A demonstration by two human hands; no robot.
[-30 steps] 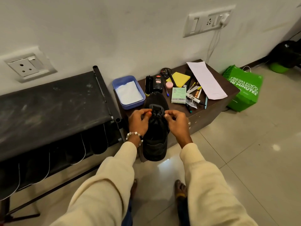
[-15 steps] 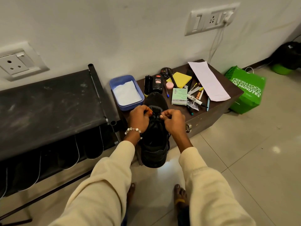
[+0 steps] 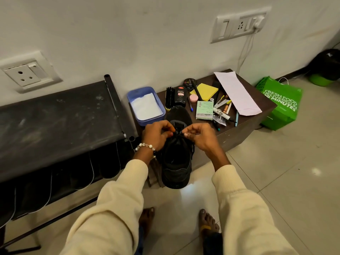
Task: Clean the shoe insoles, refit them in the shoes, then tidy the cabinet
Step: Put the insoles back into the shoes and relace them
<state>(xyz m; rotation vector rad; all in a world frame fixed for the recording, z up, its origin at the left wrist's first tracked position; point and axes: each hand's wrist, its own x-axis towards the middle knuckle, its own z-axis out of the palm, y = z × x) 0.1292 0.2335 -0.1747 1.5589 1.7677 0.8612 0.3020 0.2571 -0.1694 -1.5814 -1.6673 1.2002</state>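
Head view, and there's plenty to read. The green bag (image 3: 279, 103) on the floor at right shouts "FRESH FOOD DELIVERED IN", then a number partly lost, then "MINUTES". On the brown cabinet (image 3: 244, 126), the black bottle (image 3: 180, 96) reads "Cherry", the pale green packet (image 3: 204, 110) says "camlin" along its edge, and a white marker (image 3: 221, 113) carries lettering too small to make out. Beside them, a round black tin (image 3: 189, 83), a yellow sticky-note pad (image 3: 207, 91), a small pink disc (image 3: 194, 98), a long white paper (image 3: 237, 92) and a scatter of pens. A blue tub (image 3: 146, 105) with something white inside sits at the cabinet's left end, with a black brush (image 3: 169, 97) just beside it.

Now the black shoe (image 3: 176, 162). It's toe-forward on the cabinet's front edge, heel hanging out over the floor tiles towards the person. Both hands are right on top of it, at the lace area near the tongue. The left hand (image 3: 156, 134), beaded bracelet at the wrist, has fingers curled in, pinching at a lace. The right hand (image 3: 200, 135) mirrors it, thumb and fingertips nipped together on the lace from the other side. Knuckles up, wrists bent slightly down, cream sleeves reaching in from below. The two hands nearly meet over the shoe's centre.

To the left stands a dark shoe rack (image 3: 55, 122).
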